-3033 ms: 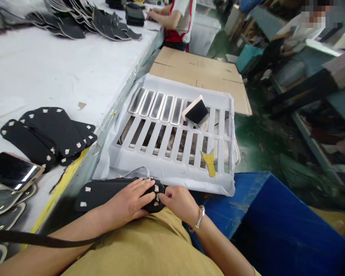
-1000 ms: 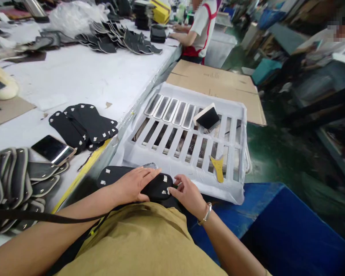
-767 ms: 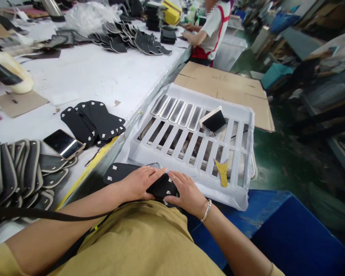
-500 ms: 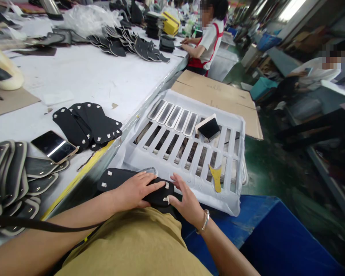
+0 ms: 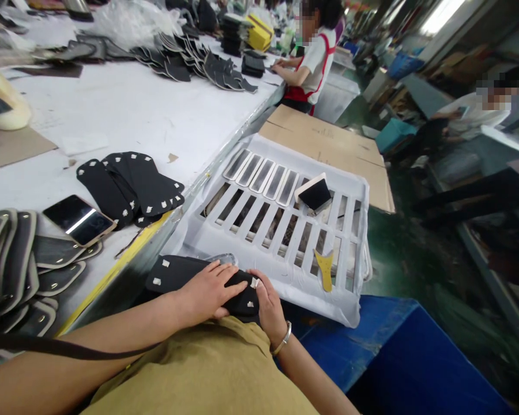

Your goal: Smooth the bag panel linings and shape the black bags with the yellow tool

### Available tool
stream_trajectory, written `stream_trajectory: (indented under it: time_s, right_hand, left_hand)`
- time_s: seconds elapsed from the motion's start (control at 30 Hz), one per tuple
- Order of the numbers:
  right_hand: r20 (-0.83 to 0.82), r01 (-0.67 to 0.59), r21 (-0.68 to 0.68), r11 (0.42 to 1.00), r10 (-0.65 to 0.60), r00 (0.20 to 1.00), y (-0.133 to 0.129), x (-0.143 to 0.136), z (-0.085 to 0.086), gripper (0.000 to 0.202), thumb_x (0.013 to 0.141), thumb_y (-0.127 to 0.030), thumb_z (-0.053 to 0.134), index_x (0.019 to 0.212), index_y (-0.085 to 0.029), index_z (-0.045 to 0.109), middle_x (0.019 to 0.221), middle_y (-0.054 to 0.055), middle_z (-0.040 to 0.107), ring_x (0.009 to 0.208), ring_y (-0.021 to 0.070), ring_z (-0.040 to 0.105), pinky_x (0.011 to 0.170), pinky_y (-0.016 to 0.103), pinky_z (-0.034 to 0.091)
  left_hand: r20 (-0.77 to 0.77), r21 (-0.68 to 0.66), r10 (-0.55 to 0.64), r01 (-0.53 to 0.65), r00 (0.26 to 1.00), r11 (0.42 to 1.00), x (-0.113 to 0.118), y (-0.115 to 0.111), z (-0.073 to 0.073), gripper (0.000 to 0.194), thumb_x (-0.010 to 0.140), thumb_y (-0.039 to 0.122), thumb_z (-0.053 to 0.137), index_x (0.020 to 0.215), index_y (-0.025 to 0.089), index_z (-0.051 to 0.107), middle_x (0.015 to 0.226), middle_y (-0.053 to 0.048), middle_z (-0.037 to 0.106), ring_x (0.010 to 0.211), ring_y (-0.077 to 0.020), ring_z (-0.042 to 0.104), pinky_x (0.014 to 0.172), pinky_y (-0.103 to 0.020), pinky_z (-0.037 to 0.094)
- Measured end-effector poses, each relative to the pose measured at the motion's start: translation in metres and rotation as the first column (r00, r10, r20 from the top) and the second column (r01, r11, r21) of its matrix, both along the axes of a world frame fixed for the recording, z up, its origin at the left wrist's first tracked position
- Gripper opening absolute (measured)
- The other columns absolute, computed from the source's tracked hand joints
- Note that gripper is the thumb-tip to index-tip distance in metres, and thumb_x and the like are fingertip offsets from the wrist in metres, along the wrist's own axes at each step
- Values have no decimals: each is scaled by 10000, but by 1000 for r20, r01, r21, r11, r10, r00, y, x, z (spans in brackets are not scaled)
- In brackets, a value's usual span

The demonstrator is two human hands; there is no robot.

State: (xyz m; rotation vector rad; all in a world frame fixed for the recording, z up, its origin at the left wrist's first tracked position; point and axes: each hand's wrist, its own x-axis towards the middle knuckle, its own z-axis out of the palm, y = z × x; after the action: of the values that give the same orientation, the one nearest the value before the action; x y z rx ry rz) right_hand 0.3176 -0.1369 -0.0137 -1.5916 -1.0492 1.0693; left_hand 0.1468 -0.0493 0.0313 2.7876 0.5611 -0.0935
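Black panel (image 5: pixel 179 275) at the person's waist: the left hand (image 5: pixel 210 291) lies spread over it, and the right hand's (image 5: pixel 270 305) grip clasps its right end, the thumb hard to make out. Beyond is a slotted white tray (image 5: pixel 277 275); to the left, more panels (image 5: pixel 155 184) and a phone (image 5: pixel 80 219) on the worktop (image 5: pixel 134 112).

Soft, even light falls on your fingers (image 5: pixel 229 273), which look fairly sharp. Ahead and left of them, the table (image 5: pixel 147 118) is bright and pale; nearer on their left, the phone (image 5: pixel 80 220) carries a hard white streak of glare. Far beyond them, up to the right, a light (image 5: pixel 443 16) glares. Right of your fingers, the floor (image 5: pixel 387 248) is dim, the bin (image 5: pixel 363 328) nearly black inside, and the outer edge smears and stretches.
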Motion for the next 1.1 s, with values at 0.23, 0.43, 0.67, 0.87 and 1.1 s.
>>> stream_trajectory:
  time_s: [0.23,0.43,0.67,0.87,1.1]
  right_hand:
    - [344,-210,38,977,185,921,-8,22,-2,508,892,-438,411,1323,-169,419,1324,131,487,1227,243,437,1033,462,344]
    - [852,-554,-27,832,308,422,11,21,47,755,701,-531,672,1300,-129,449,1299,152,495,1255,303,364,1092,523,182]
    - [875,-621,-251,742,449,183,33,-3,64,692,669,-511,696,1203,-100,536,1148,157,577,1119,298,472,1078,495,188]
    - [883,-593,-275,757,443,156,31,-17,62,691,682,-486,693,1212,-74,529,1166,188,569,1135,312,471,1069,489,225]
    - [957,-592,-144,793,263,119,17,-53,28,793,780,-510,599,1348,-9,363,1422,243,322,1330,354,253,1071,484,229]
  left_hand:
    - [35,-96,44,-41,998,995,-39,18,-3,891,633,373,753,1388,194,314,1388,-143,402,1266,-294,367,1068,-438,232]
    - [63,-95,109,-103,992,990,-68,28,-2,912,657,373,730,1403,173,246,1372,-133,417,1232,-264,399,1057,-393,244]
    - [97,-100,130,-120,987,988,-66,26,-5,918,639,339,739,1399,152,259,1302,-150,480,1179,-278,449,1040,-401,268]
    - [103,-130,182,-169,978,977,-76,28,-3,993,617,395,756,1419,187,209,1321,-129,474,1198,-268,447,1064,-420,233]
    - [254,-362,673,-577,694,732,-147,10,-28,1024,641,519,722,1432,183,164,1455,-163,280,1325,-309,283,1089,-464,213]
